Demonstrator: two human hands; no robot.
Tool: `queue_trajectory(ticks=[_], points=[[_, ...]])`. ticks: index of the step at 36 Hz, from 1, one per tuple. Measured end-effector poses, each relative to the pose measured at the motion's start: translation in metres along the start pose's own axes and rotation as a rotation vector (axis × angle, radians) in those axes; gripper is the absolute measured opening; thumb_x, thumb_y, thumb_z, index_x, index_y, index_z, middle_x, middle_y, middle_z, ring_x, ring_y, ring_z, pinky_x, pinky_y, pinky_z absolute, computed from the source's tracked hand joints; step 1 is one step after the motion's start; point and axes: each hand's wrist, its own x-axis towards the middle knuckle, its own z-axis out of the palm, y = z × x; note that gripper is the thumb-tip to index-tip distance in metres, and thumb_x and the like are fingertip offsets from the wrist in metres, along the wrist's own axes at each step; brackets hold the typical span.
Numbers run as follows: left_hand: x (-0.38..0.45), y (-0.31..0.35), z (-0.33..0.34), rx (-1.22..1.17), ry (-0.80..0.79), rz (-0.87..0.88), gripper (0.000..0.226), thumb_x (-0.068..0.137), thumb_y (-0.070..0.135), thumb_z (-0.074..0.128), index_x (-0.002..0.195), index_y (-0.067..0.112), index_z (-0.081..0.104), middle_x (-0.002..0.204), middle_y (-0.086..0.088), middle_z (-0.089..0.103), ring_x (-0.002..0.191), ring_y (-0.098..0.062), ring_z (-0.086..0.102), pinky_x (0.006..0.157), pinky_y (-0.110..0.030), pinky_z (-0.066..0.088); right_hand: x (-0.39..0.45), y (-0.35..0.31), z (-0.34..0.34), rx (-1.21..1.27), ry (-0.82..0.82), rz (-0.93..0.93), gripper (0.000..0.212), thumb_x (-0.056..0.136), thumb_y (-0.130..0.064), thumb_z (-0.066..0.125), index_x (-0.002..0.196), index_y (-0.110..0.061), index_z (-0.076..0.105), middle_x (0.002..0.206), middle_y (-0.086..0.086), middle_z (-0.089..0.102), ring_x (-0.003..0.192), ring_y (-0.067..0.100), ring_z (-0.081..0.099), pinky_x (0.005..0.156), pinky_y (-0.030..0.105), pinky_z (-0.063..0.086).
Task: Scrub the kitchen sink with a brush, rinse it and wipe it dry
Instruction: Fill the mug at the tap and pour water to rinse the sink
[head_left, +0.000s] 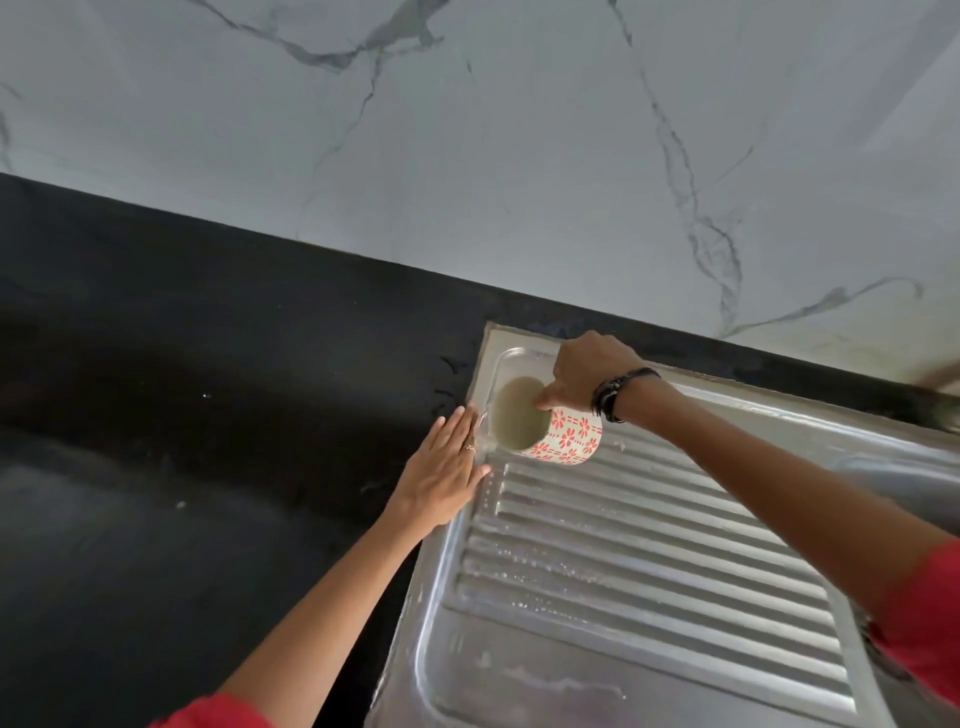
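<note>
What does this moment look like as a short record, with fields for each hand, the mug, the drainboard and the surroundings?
right hand: grips the mug at its rim, thumb inside
mug: tilted on its side over the drainboard's far left corner, mouth toward the left hand; white with red flowers
left hand: flat, fingers straight, on the drainboard's left edge
drainboard: ribbed steel, wet with droplets
counter: black
wall: marble-look
brush: none in view

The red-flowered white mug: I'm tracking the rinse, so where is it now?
In the head view, the red-flowered white mug is tipped over the ridged steel drainboard's far left corner, gripped by the right hand, beside the flat left hand.
</note>
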Motion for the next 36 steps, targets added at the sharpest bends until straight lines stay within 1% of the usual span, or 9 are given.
queue_trajectory(ticks=[4,8,12,17,19,23,28,32,36], points=[[-0.015,0.004,0.004,-0.024,-0.012,0.034,0.057,0.103,0.035,0.015,0.145,0.006,-0.011,0.149,-0.010,-0.024,0.143,-0.022,-0.015,0.112,-0.031,-0.014,-0.008,-0.004,0.007,-0.009,0.001,-0.052,0.038,0.083,-0.051,0.060,0.075,-0.014,0.050,0.059,-0.005,0.040,0.071,0.016,0.049,0.048,0.017,0.029],[-0.034,0.007,0.006,-0.225,0.030,0.138,0.044,0.103,0.023,0.026,0.142,0.004,0.032,0.157,-0.011,0.011,0.145,-0.019,0.012,0.119,-0.041,0.010,-0.018,-0.001,0.012,0.050,-0.001,-0.082,0.048,0.084,-0.051,0.060,0.103,-0.007,0.064,0.060,-0.006,0.038,0.075,0.016,0.048,0.049,0.016,0.028],[-0.054,0.012,0.008,-0.287,0.118,0.078,0.051,0.102,0.024,0.027,0.149,0.009,0.012,0.157,-0.003,0.009,0.144,-0.014,0.015,0.119,-0.028,0.010,-0.029,0.004,0.011,0.091,-0.014,-0.083,0.055,0.085,-0.048,0.060,0.121,-0.007,0.059,0.061,-0.005,0.040,0.077,0.017,0.047,0.050,0.018,0.029],[-0.072,0.025,0.023,-0.095,0.023,0.003,0.079,0.087,0.061,-0.002,0.144,0.009,-0.017,0.149,-0.005,-0.026,0.142,-0.017,-0.019,0.104,-0.026,-0.025,-0.040,-0.002,0.010,-0.033,-0.017,-0.076,0.046,0.084,-0.055,0.056,0.081,-0.010,0.063,0.073,0.001,0.054,0.074,0.018,0.052,0.055,0.021,0.037],[-0.082,0.033,0.031,-0.067,0.017,0.000,0.092,0.074,0.075,-0.010,0.141,0.012,-0.021,0.146,-0.003,-0.030,0.137,-0.015,-0.027,0.104,-0.029,-0.027,-0.047,-0.008,0.012,-0.062,0.006,-0.097,0.043,0.082,-0.055,0.057,0.077,-0.013,0.059,0.074,0.001,0.054,0.075,0.018,0.052,0.062,0.025,0.039],[-0.099,0.048,0.033,-0.101,-0.010,-0.011,0.085,0.075,0.069,-0.006,0.138,0.015,-0.024,0.142,-0.001,-0.030,0.134,-0.013,-0.028,0.105,-0.025,-0.025,-0.062,-0.024,0.014,-0.117,0.038,-0.143,0.039,0.083,-0.052,0.060,0.076,-0.013,0.055,0.069,0.000,0.050,0.074,0.018,0.050,0.064,0.026,0.038],[-0.127,0.064,0.026,-0.355,-0.034,-0.011,0.068,0.099,0.046,0.030,0.150,0.017,-0.005,0.157,0.001,-0.006,0.145,-0.009,-0.003,0.111,-0.019,-0.008,-0.074,-0.034,0.024,-0.085,0.017,-0.156,0.048,0.082,-0.053,0.061,0.064,-0.012,0.044,0.061,-0.002,0.039,0.074,0.019,0.049,0.065,0.027,0.038],[-0.153,0.080,0.017,-0.515,0.003,-0.077,0.050,0.101,0.033,0.035,0.149,0.029,0.021,0.151,0.012,0.030,0.133,-0.007,0.039,0.107,-0.024,0.031,-0.081,-0.032,0.028,-0.051,0.003,-0.171,0.046,0.082,-0.057,0.058,0.072,-0.013,0.049,0.060,-0.003,0.041,0.070,0.016,0.048,0.058,0.024,0.036],[-0.173,0.088,0.022,-0.545,0.110,-0.120,0.041,0.100,0.031,0.037,0.141,0.035,0.037,0.140,0.015,0.047,0.121,-0.002,0.050,0.101,-0.019,0.038,-0.090,-0.030,0.029,-0.032,-0.005,-0.159,0.048,0.082,-0.057,0.057,0.064,-0.013,0.047,0.059,-0.003,0.043,0.072,0.018,0.050,0.062,0.026,0.037]])
